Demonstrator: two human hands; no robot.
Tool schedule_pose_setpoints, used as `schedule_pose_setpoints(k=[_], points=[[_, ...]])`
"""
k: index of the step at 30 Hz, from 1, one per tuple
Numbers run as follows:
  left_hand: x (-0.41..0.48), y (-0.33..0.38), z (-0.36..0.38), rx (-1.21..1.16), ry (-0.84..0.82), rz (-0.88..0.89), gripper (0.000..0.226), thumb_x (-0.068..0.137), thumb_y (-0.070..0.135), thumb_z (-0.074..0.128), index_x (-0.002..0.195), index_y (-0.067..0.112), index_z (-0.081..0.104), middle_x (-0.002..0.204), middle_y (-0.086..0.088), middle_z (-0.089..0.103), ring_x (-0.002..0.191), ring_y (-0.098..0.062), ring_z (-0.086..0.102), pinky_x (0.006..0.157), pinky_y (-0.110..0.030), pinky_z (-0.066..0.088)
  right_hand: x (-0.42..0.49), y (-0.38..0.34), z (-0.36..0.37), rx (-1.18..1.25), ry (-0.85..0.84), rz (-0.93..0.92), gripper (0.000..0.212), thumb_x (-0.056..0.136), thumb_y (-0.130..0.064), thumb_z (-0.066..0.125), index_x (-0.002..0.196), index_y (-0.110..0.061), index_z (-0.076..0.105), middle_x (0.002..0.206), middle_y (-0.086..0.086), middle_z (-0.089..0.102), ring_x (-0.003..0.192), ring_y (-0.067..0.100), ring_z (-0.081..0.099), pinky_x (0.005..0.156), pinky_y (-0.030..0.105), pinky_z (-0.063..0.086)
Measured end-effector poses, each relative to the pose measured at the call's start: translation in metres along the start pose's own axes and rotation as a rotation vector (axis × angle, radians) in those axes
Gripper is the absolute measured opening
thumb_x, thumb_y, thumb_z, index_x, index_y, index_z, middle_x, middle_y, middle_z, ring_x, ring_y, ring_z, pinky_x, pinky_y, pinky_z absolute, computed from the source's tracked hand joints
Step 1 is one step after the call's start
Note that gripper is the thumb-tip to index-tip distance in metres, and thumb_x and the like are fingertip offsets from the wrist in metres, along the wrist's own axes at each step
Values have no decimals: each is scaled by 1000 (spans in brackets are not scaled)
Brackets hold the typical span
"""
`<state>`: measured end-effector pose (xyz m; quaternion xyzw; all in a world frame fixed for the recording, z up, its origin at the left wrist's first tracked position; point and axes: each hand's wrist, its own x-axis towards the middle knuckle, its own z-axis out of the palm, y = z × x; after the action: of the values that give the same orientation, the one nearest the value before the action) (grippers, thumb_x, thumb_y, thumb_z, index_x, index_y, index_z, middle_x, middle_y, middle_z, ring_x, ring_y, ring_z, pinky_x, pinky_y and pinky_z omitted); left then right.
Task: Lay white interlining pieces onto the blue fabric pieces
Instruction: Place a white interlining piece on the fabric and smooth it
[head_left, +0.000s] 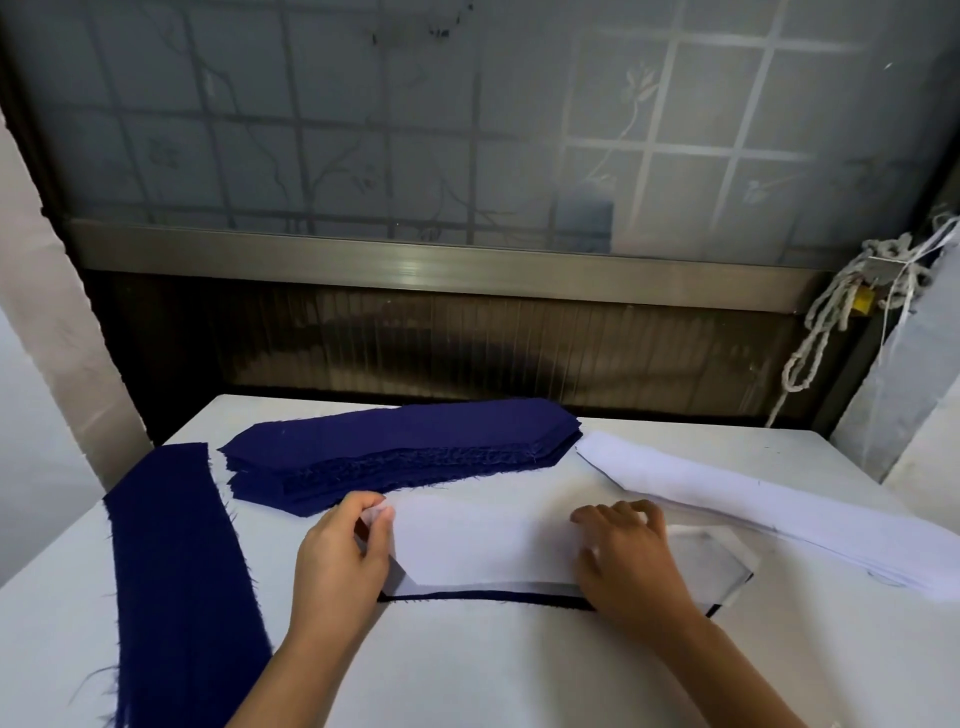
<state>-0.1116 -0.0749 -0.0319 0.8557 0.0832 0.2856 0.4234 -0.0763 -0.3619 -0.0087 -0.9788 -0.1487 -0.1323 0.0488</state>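
Near the middle of the white worktop (519, 675): one white interlining piece (483, 545), laid over a blue fabric piece (493, 599). Of the blue beneath, only a thin dark edge visible along the near side, plus a greyish tint through the white at the right end.

Left grip (337, 556): pinching the left end of the white interlining piece between thumb and fingertips, wrist towards the near edge of the worktop.

Right grip (628, 556): spread, fingers lightly bent, fingertips resting on the right part of the same piece, nothing held.

Just beyond the left grip, far and left of centre: a thick stack of blue pieces (405, 447), long and pointed at both ends, frayed threads along its near side.

At the left: a long blue strip (171, 571), flat on the worktop, running from the far side down to the near edge, apart from the stack.

At the right: a stack of white interlining (753, 514), slanting from far centre to near right, close beyond the right grip but not touching it.

Behind the worktop: a frosted window (467, 130) with a grid pattern, a metal sill (415, 260) below it, and a bundle of pale rope (831, 322) hanging at the far right.
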Motion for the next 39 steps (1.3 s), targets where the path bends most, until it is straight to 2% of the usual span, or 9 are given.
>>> schedule_pose_setpoints(k=[3, 5, 8, 12, 16, 20, 23, 28, 39], points=[[2, -2, 0, 34, 18, -86, 19, 98, 30, 57, 85, 42, 51, 77, 14, 62, 73, -7, 59, 59, -25, 45, -10, 32, -8, -31, 21, 106, 37, 77, -20, 60, 113, -24, 64, 100, -2, 71, 105, 21, 60, 104, 37, 24], [3, -3, 0, 91, 42, -125, 16, 98, 29, 57, 85, 38, 51, 76, 15, 60, 71, -4, 57, 56, -24, 42, -18, 52, -9, -8, 60, 185, 35, 67, -11, 69, 102, -16, 70, 87, 4, 73, 93, 28, 65, 96, 43, 32], [4, -4, 0, 159, 55, -142, 9, 97, 28, 57, 89, 29, 56, 72, 14, 58, 68, -4, 54, 55, -28, 43, -33, 69, -5, 32, 116, 308, 33, 63, -4, 73, 94, -14, 71, 80, 5, 71, 84, 31, 64, 91, 43, 31], [7, -4, -2, 165, 67, -204, 5, 98, 27, 57, 94, 24, 59, 74, 10, 58, 71, -17, 57, 65, -34, 47, -43, 78, 2, 138, 196, 494, 34, 70, -6, 67, 102, -17, 67, 80, 6, 68, 91, 31, 62, 96, 41, 26], [7, -4, -2, 97, 91, -257, 9, 99, 26, 56, 94, 21, 61, 74, 11, 59, 69, -11, 55, 63, -34, 44, -44, 83, -1, 281, 301, 613, 33, 79, -6, 63, 110, -16, 60, 70, 0, 56, 83, 34, 58, 93, 39, 28], [7, -3, -3, 130, 116, -246, 9, 98, 24, 56, 92, 21, 62, 70, 11, 58, 66, -7, 54, 60, -33, 44, -47, 82, -5, 328, 297, 590, 33, 82, -5, 60, 113, -16, 57, 67, -2, 55, 74, 34, 58, 84, 40, 38], [6, -3, -2, 217, 108, -231, 9, 97, 23, 57, 93, 19, 64, 68, 8, 58, 63, -13, 54, 58, -33, 45, -47, 80, -6, 333, 235, 538, 34, 82, -5, 59, 114, -16, 57, 66, 0, 57, 72, 35, 58, 73, 40, 47], [7, -3, -1, 320, 69, -202, 13, 95, 19, 57, 97, 15, 69, 73, 1, 64, 69, -22, 58, 58, -32, 43, -47, 78, -5, 234, 219, 531, 34, 79, -4, 62, 113, -12, 60, 85, 11, 67, 83, 37, 61, 75, 39, 44], [8, -7, 1, 404, 47, -143, 17, 96, 17, 54, 92, 11, 69, 79, -3, 64, 72, -23, 58, 58, -32, 41, -48, 80, -3, 153, 201, 544, 35, 80, -5, 62, 114, -12, 61, 97, 13, 68, 94, 37, 60, 82, 41, 43]])
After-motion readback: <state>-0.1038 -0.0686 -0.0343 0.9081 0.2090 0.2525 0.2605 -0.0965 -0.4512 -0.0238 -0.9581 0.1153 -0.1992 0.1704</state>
